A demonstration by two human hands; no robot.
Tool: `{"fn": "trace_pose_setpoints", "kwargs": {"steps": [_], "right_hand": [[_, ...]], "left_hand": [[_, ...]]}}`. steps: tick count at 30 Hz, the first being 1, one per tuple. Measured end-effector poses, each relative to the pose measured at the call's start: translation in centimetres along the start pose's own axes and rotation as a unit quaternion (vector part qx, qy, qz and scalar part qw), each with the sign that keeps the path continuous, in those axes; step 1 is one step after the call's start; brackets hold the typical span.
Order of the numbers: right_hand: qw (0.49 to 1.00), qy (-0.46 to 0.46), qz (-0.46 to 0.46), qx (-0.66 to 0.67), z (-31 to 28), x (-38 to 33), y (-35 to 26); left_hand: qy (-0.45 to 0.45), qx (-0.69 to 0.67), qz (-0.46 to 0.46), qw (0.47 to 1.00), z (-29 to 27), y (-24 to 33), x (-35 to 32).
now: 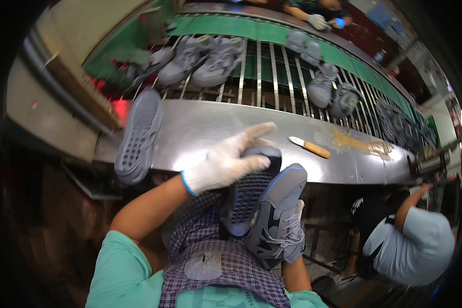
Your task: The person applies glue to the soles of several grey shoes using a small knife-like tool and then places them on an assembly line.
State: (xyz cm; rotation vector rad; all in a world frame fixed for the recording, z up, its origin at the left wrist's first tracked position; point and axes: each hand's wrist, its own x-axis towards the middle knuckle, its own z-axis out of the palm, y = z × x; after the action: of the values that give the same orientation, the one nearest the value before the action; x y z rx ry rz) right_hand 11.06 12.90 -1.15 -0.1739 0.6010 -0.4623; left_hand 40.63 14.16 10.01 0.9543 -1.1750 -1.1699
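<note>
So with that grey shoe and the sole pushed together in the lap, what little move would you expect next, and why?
Probably more pressing along the sole. The gloved left hand lies flat on the dark sole, which sits against the grey shoe held upright in the lap. The right hand is hidden under the shoe, so its grip cannot be judged. A small knife lies untouched on the metal bench.

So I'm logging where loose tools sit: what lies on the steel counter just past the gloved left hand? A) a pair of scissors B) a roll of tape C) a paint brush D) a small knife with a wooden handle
D: a small knife with a wooden handle lies flat on the steel counter, to the right of the gloved left hand, beside a brownish smear.
</note>
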Motion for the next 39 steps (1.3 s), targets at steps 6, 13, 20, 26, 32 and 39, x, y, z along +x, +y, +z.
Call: {"fn": "trace_pose_setpoints", "kwargs": {"steps": [6,13,20,26,32,39], "right_hand": [[0.987,0.05,-0.042,-0.146,-3.4,-0.6,2.1],[0.957,-0.012,-0.039,-0.286,-3.0,-0.1,2.3],[0.973,-0.004,-0.047,-0.228,-3.4,0.4,2.8],[0.931,0.019,-0.077,-0.357,-1.0,1.0,2.2],[0.948,-0.001,-0.074,-0.311,0.1,0.3,2.3],[0.971,0.028,-0.042,-0.232,-1.6,-0.1,3.7]], "left_hand": [[0.015,0.117,0.021,0.993,0.3,-3.1,-3.8],[0.018,0.141,0.013,0.99,0.6,-1.7,-4.5],[0.012,0.231,0.052,0.972,1.2,-0.8,-4.4],[0.011,0.248,0.032,0.968,0.8,-1.0,-4.8],[0.049,0.189,-0.005,0.981,1.1,-1.4,-4.9],[-0.002,0.255,-0.006,0.967,0.7,0.4,-5.5]]}}
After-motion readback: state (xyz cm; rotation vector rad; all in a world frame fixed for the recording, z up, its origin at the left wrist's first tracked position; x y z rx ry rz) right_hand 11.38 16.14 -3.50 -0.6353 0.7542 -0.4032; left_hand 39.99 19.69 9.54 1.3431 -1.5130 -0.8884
